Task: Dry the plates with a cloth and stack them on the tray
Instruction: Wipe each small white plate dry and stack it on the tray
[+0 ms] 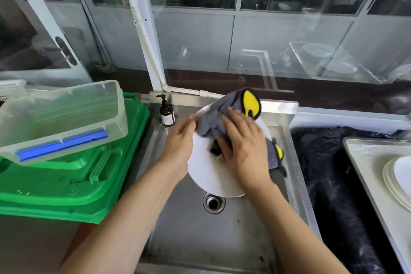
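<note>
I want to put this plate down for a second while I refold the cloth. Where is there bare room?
The sink floor nearer you than the drain is bare. On the right, the tray has bare surface left of the stacked plates. The left is crowded: a clear tub sits on green crates.

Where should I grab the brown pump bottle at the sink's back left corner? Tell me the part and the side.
Take the brown pump bottle by its straight body, below the black pump head, coming from the front right over the steel sink. It stands upright, and the green plastic crate crowds its left, so that side looks cramped.
</note>
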`<state>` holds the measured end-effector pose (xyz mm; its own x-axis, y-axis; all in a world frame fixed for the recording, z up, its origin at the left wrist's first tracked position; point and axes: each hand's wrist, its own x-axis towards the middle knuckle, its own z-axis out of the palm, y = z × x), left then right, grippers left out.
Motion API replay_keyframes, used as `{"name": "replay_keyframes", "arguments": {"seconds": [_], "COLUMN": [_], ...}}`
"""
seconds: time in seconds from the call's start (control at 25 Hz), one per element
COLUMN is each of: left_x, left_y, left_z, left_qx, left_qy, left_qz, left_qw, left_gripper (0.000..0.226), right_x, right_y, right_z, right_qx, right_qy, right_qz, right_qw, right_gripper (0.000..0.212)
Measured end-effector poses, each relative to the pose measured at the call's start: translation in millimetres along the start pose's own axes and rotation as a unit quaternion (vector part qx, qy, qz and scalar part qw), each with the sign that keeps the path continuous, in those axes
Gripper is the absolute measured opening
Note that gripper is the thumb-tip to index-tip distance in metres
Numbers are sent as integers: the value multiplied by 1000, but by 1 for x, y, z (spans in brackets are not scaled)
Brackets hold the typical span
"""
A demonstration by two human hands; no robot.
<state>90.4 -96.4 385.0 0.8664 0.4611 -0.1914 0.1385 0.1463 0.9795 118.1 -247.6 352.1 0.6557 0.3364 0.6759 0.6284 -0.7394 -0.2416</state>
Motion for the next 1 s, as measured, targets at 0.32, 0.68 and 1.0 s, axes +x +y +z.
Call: {"name": "replay_keyframes", "arguments": {"seconds": [0.32, 0.68, 1.0], "left_x": [17, 26, 21], "left_y": [32, 13, 18], "left_z": [-10, 1, -3], "left_qx": [-18, 31, -147], "left_qy": [45, 79, 47], "left_qz": [-15, -74, -200], "left_qw": [999, 994, 968], "left_gripper": [25, 48, 30], "right_x": [-46, -77, -48], "right_y": [32, -33, -12], "right_z": [-15, 1, -19], "right_qx": [4, 43, 85], "right_qy": [-15, -16, 10], "right_qz": [62, -44, 12], "right_qw": [998, 998, 996], "right_gripper": [45, 50, 54]}}
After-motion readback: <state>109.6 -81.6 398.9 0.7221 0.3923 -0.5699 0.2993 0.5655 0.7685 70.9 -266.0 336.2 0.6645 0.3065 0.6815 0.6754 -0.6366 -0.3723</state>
